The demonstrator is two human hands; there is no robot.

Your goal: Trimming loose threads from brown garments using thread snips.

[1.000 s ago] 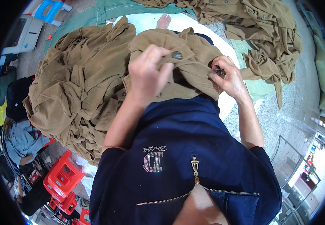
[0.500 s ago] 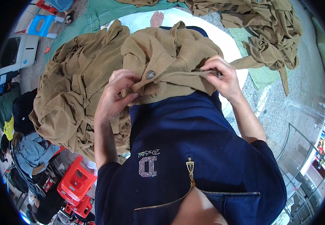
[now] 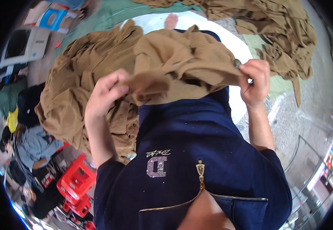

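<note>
A brown knitted cardigan [image 3: 158, 50] lies bunched across my lap, over my dark blue clothing. My right hand [image 3: 255, 80] pinches one end of its front edge, beside a dark round button [image 3: 237, 63]. At the other end, my left hand [image 3: 107, 92] has thumb and fingers together on a part of the cardigan that is smeared by motion. Between the two hands the edge is drawn out sideways, and a fold gapes below it. Another button [image 3: 176, 63] shows faintly near the middle.
A heap of similar brown garments [image 3: 66, 99] lies close on my left; more brown garments [image 3: 285, 38] lie at the far right. Beneath are white [image 3: 228, 34] and green sheets [image 3: 105, 13]. Red stools [image 3: 76, 178], a blue stool [image 3: 53, 20] and a person in grey [image 3: 36, 149] are leftward.
My right hand has moved right with the cardigan's edge, and my left hand has shifted a little left. The edge is now stretched wider, and a button shows by my right fingers.
</note>
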